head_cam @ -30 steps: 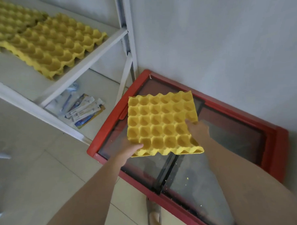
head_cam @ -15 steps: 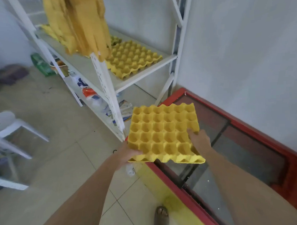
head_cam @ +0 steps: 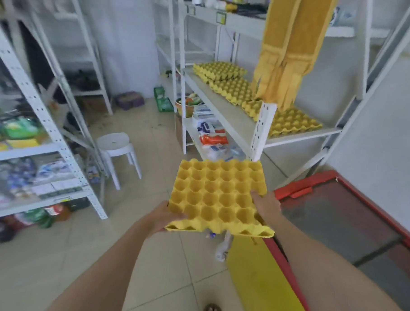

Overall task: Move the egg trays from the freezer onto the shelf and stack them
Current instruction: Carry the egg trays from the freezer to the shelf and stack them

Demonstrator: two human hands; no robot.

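I hold a yellow egg tray flat in front of me, over the floor just left of the freezer. My left hand grips its near left edge, and my right hand grips its near right edge. The red-framed chest freezer with its dark glass lid lies low on the right. Several yellow egg trays lie in a row on the white shelf ahead, some stacked at the far end.
Yellow cloth strips hang over the shelf's front post. A white stool stands on the tiled floor to the left. Another stocked white rack fills the left side. A yellow panel lines the freezer's side.
I have turned left, away from the freezer toward the shelf. The tray has left the freezer lid and now hangs over the floor, still held in both hands.
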